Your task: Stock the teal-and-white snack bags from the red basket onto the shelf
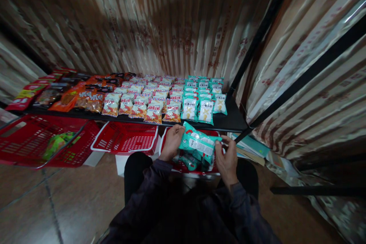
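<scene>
Curtain [171,19]: pleated, pale and brown, reddish print; fills the upper frame and drops behind the shelf.

Floor [25,202]: brown tile, dark joints; lower left and lower right.

Shelf [236,117]: black, long, running from the left edge to right of centre; stocked with bagged snacks.

Black bars [286,103]: slanting, right side of the frame.

Large red basket [17,137]: perforated, at left, below the shelf; a bright green package [58,145] lies inside.

Middle red basket [126,137]: white-rimmed, left of centre, below the shelf.

Right red basket [162,141]: lower centre, partly hidden by the hands; teal packets [190,161] inside.

White-and-orange bags [154,110]: several rows, centre of the shelf.

Orange bags [70,97]: left part of the shelf, with dark bags beside them.

Teal-and-white bags [205,109]: rows standing at the shelf's right end.

Red bags [27,93]: far left of the shelf.

Left hand [173,143]: just below centre; fingers pinching the left end of the held packet.

Right hand [228,160]: right of the left hand; thumb and fingers gripping the right end.

Held packet [197,144]: teal, printed white panel facing up; between both hands, above the right red basket, in front of the shelf edge.
</scene>
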The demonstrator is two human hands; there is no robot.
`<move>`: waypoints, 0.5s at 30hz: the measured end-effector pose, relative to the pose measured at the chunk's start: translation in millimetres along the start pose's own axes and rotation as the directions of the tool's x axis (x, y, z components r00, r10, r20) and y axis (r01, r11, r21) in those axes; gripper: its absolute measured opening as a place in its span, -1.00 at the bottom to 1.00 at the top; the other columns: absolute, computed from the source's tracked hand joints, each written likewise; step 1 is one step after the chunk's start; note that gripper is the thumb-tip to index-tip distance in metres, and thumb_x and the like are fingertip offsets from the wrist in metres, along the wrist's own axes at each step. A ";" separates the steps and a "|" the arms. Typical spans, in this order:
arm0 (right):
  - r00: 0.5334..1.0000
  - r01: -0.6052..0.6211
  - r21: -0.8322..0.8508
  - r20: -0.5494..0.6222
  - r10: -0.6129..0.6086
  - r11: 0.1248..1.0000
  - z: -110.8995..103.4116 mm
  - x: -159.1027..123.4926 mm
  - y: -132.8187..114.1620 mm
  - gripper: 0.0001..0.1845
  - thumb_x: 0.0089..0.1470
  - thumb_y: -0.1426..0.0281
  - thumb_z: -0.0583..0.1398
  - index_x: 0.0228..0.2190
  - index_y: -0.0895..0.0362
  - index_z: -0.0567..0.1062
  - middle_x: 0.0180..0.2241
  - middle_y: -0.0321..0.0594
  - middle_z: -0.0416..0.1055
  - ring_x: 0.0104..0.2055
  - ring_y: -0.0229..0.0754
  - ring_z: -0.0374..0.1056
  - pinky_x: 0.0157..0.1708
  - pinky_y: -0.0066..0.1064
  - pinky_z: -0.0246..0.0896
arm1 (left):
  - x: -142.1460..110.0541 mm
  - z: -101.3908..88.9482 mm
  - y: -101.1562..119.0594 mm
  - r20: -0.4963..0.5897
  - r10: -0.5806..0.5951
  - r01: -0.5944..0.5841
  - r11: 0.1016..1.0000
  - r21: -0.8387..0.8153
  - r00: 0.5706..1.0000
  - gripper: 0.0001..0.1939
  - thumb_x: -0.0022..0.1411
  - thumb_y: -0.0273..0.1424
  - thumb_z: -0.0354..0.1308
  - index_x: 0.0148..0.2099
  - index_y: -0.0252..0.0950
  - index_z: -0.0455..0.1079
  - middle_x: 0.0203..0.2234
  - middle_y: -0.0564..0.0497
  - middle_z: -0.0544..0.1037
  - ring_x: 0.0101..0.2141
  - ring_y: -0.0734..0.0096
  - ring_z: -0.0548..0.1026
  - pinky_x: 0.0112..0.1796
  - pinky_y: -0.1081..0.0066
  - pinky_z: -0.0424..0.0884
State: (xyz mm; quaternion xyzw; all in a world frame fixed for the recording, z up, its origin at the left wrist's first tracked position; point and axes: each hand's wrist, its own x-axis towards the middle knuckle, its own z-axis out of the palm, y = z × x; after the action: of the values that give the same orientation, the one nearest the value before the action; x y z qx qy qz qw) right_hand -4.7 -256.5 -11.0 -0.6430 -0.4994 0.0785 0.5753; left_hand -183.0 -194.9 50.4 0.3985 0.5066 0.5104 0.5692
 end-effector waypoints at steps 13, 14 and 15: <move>0.587 0.759 -0.041 0.477 -0.655 0.650 -13.3 -3.4 0.3 -0.39 0.17 0.61 -0.02 0.20 -0.03 0.23 0.18 -0.17 0.30 0.31 -0.03 0.04 0.15 -0.02 0.17 | 14.1 -12.8 -7.3 0.027 -0.115 0.110 0.986 0.127 0.993 -0.82 -0.12 -0.32 0.20 -0.57 -0.31 0.32 -0.71 0.16 0.32 -0.65 0.57 0.24 -0.58 0.53 0.16; 0.572 0.766 -0.041 0.501 -0.650 0.642 -14.5 -3.4 0.4 -0.37 0.17 0.62 -0.02 0.22 -0.04 0.21 0.20 -0.17 0.28 0.32 -0.03 0.02 0.16 -0.03 0.16 | 14.9 -13.6 -7.2 0.031 -0.128 0.123 0.983 0.135 0.991 -0.83 -0.11 -0.33 0.20 -0.56 -0.31 0.32 -0.71 0.16 0.33 -0.65 0.58 0.25 -0.57 0.53 0.17; 0.560 0.768 -0.036 0.522 -0.643 0.639 -15.6 -3.3 0.5 -0.34 0.15 0.64 -0.02 0.24 -0.03 0.17 0.21 -0.17 0.26 0.33 -0.04 0.01 0.17 -0.02 0.15 | 15.3 -14.2 -6.6 0.033 -0.143 0.137 0.981 0.140 0.989 -0.84 -0.10 -0.35 0.19 -0.56 -0.31 0.31 -0.71 0.16 0.32 -0.65 0.57 0.25 -0.57 0.53 0.18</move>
State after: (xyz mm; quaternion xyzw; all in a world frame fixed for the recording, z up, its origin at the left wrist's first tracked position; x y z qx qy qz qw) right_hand 4.5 -269.2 -7.9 -0.4163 -0.8435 -0.0760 0.3309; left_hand -196.3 -181.8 39.0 0.4111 0.5551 0.4243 0.5855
